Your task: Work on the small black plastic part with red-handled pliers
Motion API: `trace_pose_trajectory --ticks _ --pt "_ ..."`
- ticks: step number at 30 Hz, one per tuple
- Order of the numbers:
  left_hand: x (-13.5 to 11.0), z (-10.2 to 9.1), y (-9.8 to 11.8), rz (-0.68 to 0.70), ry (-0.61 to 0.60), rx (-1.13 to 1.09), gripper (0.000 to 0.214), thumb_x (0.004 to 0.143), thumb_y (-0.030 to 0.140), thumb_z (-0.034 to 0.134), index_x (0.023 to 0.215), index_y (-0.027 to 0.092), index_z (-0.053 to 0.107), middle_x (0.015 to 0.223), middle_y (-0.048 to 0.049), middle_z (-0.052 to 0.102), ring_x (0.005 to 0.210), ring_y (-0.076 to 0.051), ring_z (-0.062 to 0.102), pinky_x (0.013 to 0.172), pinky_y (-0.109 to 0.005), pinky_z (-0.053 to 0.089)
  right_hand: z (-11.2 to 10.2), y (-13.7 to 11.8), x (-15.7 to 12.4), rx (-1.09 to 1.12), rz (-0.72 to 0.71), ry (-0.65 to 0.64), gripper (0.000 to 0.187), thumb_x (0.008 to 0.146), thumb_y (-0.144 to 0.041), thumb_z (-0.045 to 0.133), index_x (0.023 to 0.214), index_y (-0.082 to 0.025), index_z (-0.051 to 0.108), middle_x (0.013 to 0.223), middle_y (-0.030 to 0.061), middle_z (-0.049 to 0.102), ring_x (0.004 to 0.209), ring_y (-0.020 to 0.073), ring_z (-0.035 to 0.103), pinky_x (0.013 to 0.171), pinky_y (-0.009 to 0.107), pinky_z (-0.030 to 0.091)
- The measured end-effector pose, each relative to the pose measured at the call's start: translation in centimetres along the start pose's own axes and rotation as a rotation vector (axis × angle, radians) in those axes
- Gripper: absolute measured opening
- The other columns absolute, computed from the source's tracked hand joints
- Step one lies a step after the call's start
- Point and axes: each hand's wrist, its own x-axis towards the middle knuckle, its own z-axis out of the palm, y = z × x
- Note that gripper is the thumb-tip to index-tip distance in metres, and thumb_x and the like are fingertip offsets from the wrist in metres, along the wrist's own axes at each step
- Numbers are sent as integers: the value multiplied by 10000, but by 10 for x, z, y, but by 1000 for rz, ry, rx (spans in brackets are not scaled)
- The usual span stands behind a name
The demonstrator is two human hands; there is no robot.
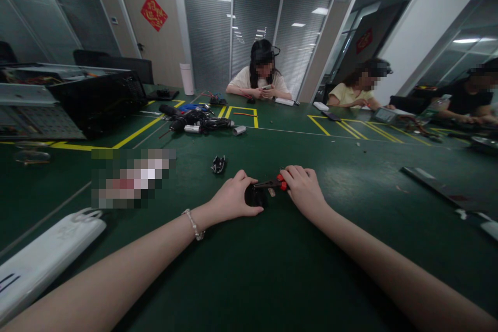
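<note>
My left hand (235,197) is closed round a small black part (256,197), thumb and fingers on either side of it, low over the green table. In my right hand (303,187) is a pair of pliers (268,184) with red handles, its dark jaws pointing left and reaching the black part. Whether the jaws grip it I cannot tell. Just under the pliers shows a small pale brownish piece (272,192). Farther forward and left lies a small black and silver component (218,164), apart from both hands.
A tangle of black cables and tools (198,119) lies ahead. At left are an opened computer case (97,96) and a white case-like object (50,249). A dark flat strip (436,187) lies at right. Several people sit across the green table (311,270).
</note>
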Motion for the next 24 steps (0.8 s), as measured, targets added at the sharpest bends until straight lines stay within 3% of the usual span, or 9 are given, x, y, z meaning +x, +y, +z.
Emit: trace_pose_trajectory --ticks 5,24 --pt "0 1 -1 7 7 -3 617 598 508 631 1114 202 487 942 -37 443 806 -206 526 738 -344 447 0 1 1 24 -16 -32 315 711 -82 463 1017 -133 513 1009 106 531 927 230 444 713 322 322" --pt "0 2 0 17 22 12 605 601 485 638 1118 211 487 939 -36 445 789 -199 532 730 -334 451 3 -2 2 2 -47 -18 264 774 -93 403 1007 -148 514 1018 95 539 955 226 437 729 326 308"
